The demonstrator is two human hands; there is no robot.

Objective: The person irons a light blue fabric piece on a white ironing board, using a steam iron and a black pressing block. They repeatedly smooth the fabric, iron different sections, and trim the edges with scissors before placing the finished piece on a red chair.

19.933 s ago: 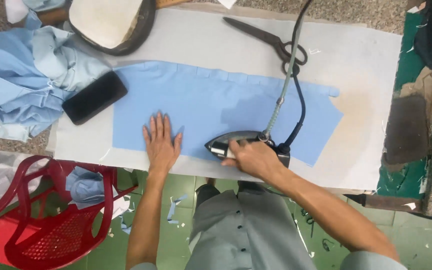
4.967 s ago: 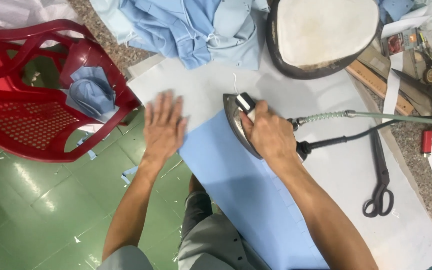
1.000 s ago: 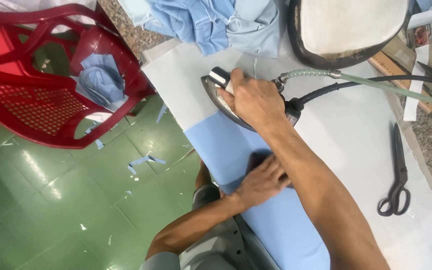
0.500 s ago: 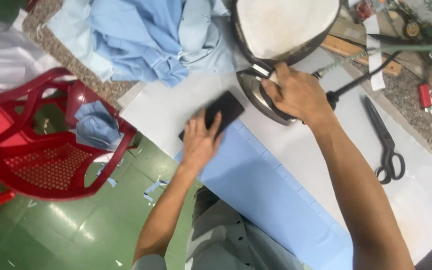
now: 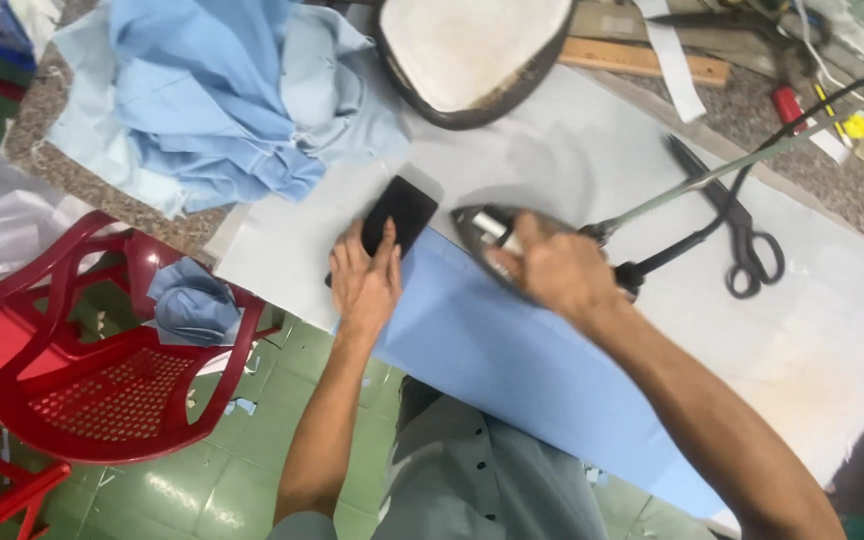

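Note:
A long light-blue fabric strip (image 5: 512,360) lies along the near edge of a grey-white ironing board (image 5: 572,170). My right hand (image 5: 552,268) grips the handle of a black steam iron (image 5: 482,228) resting on the strip's left end. My left hand (image 5: 364,282) lies flat over the strip's corner, fingertips touching a black phone (image 5: 400,212) lying on the board. The iron's hose and cord (image 5: 712,190) run off to the upper right.
A heap of light-blue cloth (image 5: 222,100) sits at the board's far left. An oval padded form (image 5: 477,50) and black scissors (image 5: 737,235) lie on the board. A red plastic chair (image 5: 82,350) holding a blue scrap stands on the green floor.
My right hand has brought the iron down from beside the padded form onto the strip's end. My left hand has slid off the phone toward the strip's corner.

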